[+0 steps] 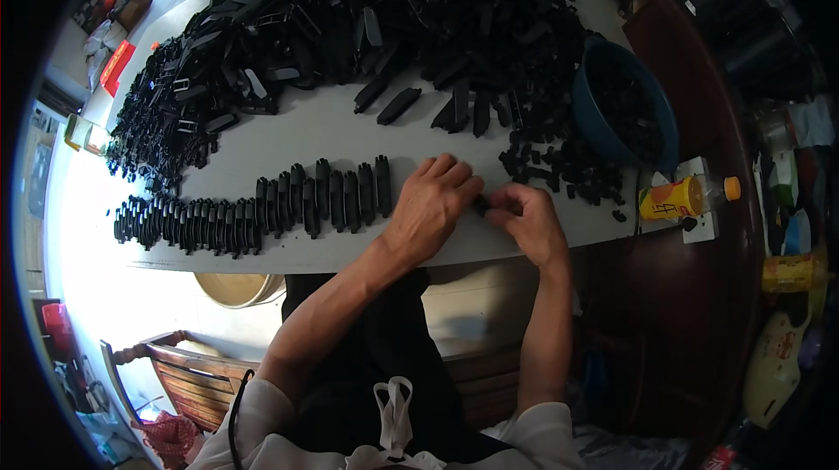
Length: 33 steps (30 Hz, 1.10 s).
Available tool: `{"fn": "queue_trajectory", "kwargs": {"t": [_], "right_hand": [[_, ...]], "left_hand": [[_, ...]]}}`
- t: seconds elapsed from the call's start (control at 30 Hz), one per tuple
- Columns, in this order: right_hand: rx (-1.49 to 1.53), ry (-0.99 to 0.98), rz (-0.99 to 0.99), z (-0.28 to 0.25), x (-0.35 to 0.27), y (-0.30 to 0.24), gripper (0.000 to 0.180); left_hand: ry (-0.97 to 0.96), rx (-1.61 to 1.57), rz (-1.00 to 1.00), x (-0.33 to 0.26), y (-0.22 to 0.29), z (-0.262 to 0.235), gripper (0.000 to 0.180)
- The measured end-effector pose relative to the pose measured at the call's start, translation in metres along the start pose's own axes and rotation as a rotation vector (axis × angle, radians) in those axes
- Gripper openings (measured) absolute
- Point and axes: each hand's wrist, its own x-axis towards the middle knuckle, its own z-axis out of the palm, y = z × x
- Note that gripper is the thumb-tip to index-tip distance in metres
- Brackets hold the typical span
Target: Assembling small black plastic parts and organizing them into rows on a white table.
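My left hand lies palm down on the grey table, fingers over a black plastic part that it mostly hides. My right hand sits just to its right, fingertips pinched on a small black piece between the two hands. To the left of my left hand runs a long row of black elongated parts laid side by side along the table's near edge. Small black pieces lie scattered just beyond my right hand.
A big heap of black parts covers the far half of the table. A blue bowl of small black pieces stands at the right. A yellow bottle lies beside it. A round basket and a wooden chair sit below the table.
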Motion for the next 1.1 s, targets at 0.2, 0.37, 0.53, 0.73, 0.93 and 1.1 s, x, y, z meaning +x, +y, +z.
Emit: {"fn": "queue_trajectory", "kwargs": {"t": [0.2,0.37,0.53,0.73,0.93,1.1], "right_hand": [[-0.437,0.39,-0.332,0.005,0.023,-0.007,0.015],[-0.813,0.506,-0.386,0.011,0.036,-0.002,0.021],[-0.842,0.494,-0.377,0.007,0.028,0.001,0.019],[-0.589,0.493,-0.464,-0.001,0.017,0.007,0.028],[-0.61,0.544,-0.454,0.002,0.004,0.011,0.032],[-0.62,0.492,-0.556,0.017,-0.011,0.001,0.027]], "left_hand": [[-0.178,-0.096,-0.219,-0.011,0.011,0.007,0.029],[-0.117,-0.155,-0.241,-0.012,0.008,0.009,0.028],[-0.096,-0.168,-0.259,-0.014,0.008,0.007,0.029],[0.024,-0.283,-0.295,-0.008,0.013,0.003,0.036],[-0.048,-0.928,-0.692,0.001,0.013,-0.011,0.037],[-0.019,-1.422,-0.888,-0.006,0.006,-0.016,0.033]]}}
